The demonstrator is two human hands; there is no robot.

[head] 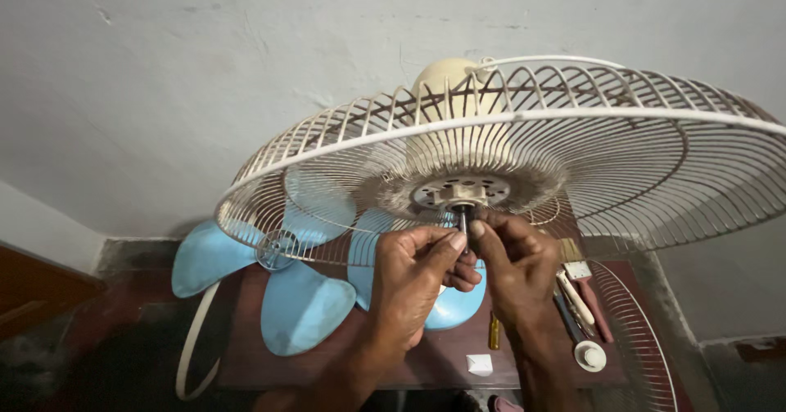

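A pale plaster wall is filling the background above a dark reddish tabletop point(442, 359). A fan's rear guard point(524, 146), with its cream motor housing point(446, 81) behind, is tilting over the tabletop's far edge. Both hands are meeting at the shaft point(461, 216) in the guard's centre: the left hand point(413, 277) is pinching closed on the shaft with thumb and fingertips, and the right hand point(512, 269) is closing on it from the other side. The blue blade point(299, 285) is lying on the tabletop's left part, under the guard. A brush point(583, 285) and a screwdriver point(494, 330) are resting near the right edge, just beside the front guard point(643, 338). Judged risk: the fingers are crowding a thin, possibly greasy shaft, so the grip may slip; the tilted guard could then swing down onto the blade.
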